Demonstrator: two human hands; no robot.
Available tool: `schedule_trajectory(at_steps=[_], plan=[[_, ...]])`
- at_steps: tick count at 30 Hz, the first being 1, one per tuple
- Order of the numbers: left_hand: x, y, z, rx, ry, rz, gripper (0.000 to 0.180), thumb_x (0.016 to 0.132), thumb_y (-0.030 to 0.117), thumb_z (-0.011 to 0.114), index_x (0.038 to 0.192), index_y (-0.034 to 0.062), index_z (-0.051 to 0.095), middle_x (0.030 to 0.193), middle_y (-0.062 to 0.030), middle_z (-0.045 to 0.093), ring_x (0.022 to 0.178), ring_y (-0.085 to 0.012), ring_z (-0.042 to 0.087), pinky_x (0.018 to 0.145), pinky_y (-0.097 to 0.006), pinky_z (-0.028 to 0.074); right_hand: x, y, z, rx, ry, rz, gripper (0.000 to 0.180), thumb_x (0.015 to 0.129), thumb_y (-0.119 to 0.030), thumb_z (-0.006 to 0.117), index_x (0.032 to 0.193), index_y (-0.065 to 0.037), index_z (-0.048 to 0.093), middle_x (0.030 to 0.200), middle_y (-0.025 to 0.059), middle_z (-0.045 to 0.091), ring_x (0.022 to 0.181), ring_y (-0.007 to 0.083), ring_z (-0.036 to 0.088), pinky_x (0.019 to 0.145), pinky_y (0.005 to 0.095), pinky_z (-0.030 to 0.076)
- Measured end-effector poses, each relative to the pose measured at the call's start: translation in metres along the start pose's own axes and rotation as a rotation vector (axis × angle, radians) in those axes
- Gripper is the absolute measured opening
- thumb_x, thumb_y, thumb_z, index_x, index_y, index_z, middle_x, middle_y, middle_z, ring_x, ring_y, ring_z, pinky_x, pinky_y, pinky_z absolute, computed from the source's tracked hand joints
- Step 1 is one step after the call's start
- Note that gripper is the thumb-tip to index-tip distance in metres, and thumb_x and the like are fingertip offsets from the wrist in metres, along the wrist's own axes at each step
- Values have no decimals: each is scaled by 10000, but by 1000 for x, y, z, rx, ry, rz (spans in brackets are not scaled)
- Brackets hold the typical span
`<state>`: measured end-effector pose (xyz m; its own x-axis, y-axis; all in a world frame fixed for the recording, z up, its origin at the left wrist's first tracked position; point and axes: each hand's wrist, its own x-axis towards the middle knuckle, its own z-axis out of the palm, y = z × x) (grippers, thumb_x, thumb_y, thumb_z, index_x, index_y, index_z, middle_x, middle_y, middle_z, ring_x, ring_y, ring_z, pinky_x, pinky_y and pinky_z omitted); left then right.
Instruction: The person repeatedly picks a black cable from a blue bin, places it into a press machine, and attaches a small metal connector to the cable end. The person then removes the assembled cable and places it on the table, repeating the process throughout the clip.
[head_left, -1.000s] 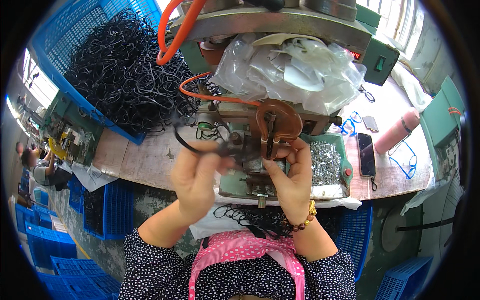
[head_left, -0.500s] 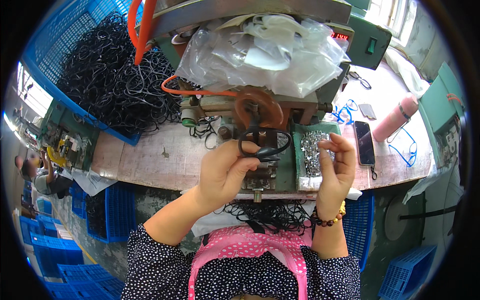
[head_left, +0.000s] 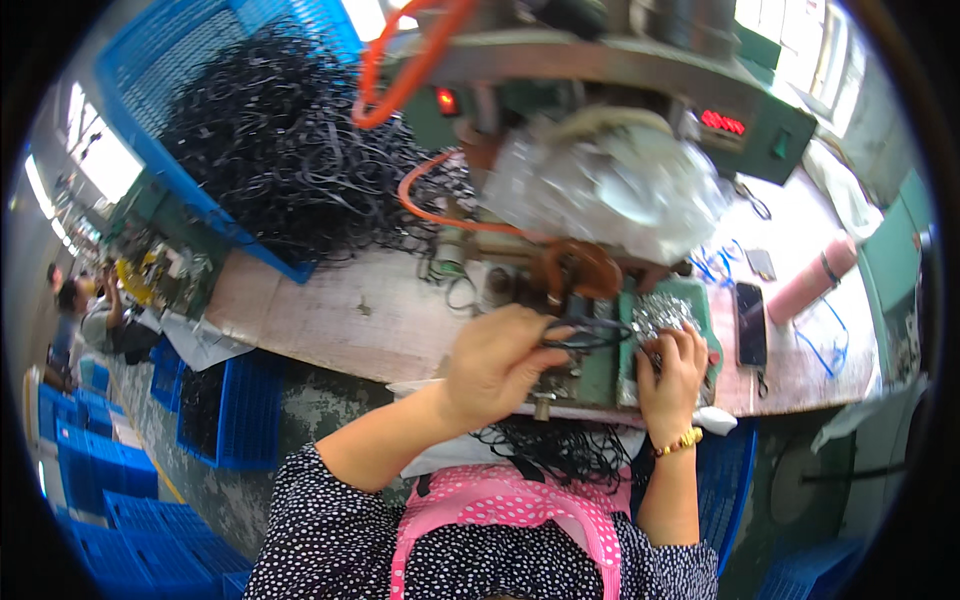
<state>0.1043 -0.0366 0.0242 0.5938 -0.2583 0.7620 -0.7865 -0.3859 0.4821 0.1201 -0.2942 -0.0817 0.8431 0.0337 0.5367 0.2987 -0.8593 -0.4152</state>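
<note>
A dark cord loop (head_left: 590, 334) is pinched between the thumb and fingers of my left hand (head_left: 500, 365), which is held in front of the press. My right hand (head_left: 672, 385) is at the green tray (head_left: 706, 310), its bent fingers reaching onto small shiny metal pieces (head_left: 662, 311). Its thumb stands apart from the fingers; any piece under the fingertips is hidden. Just beyond the loop is the press's brown, rounded part (head_left: 590, 270). A bunch of black cords (head_left: 560, 448) lies at my lap, over a pink dotted apron (head_left: 490, 490).
A blue crate (head_left: 200, 205) heaped with black cords (head_left: 290, 150) stands at the far left. Clear plastic bags (head_left: 610, 185) hang on the press. At right lie a phone (head_left: 750, 325) and a pink bottle (head_left: 815, 280). Another person (head_left: 105, 325) works at far left.
My view has shifted, so the bench sits further right and lower. My right hand has come down onto the metal pieces. The cord loop, still in my left hand, has turned flatter.
</note>
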Motion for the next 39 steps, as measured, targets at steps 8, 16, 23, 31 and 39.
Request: schedule_trajectory(at_steps=[8, 16, 23, 31, 39], plan=[[2, -10, -45, 284, 21, 152, 208, 798, -8, 734, 1001, 21, 704, 951, -114, 710, 800, -300, 660, 695, -383, 524, 2, -5, 5, 105, 79, 49, 82, 891, -59, 641, 972, -55, 629, 1099, 104, 669, 1257, 361, 534, 1168, 535, 292], [64, -149, -188, 981, 197, -32, 185, 962, 63, 606, 1116, 104, 701, 1052, -104, 662, 966, -321, 611, 849, -411, 493, 2, -8, 4, 46, 44, 76, 56, 825, -46, 684, 867, -40, 647, 1218, 97, 639, 1355, 377, 447, 1186, 571, 262], [86, -202, -233, 1520, -167, -125, 248, 860, 111, 613, 1040, 204, 757, 1256, -105, 633, 1163, -292, 581, 956, -409, 470, 0, -4, 5, 135, 100, 114, 69, 865, -39, 662, 922, -42, 623, 1100, 107, 672, 1260, 362, 525, 1158, 563, 312], [73, -114, -213, 1142, 311, 63, 61, 958, 139, 658, 968, 86, 627, 856, -59, 660, 792, -277, 628, 708, -394, 494, 1, -9, 1, 8, 28, 34, 103, 811, -86, 691, 893, -58, 636, 1226, 107, 632, 1353, 386, 445, 1192, 574, 247], [-32, -14, -86, -105, 359, -535, 112, 1086, 149, 474, 1069, 44, 510, 862, -18, 541, 622, -66, 523, 549, -201, 405, 5, -1, -7, 87, 63, 3, 66, 870, -72, 655, 930, -61, 629, 1088, 106, 661, 1194, 359, 561, 1098, 539, 362]])
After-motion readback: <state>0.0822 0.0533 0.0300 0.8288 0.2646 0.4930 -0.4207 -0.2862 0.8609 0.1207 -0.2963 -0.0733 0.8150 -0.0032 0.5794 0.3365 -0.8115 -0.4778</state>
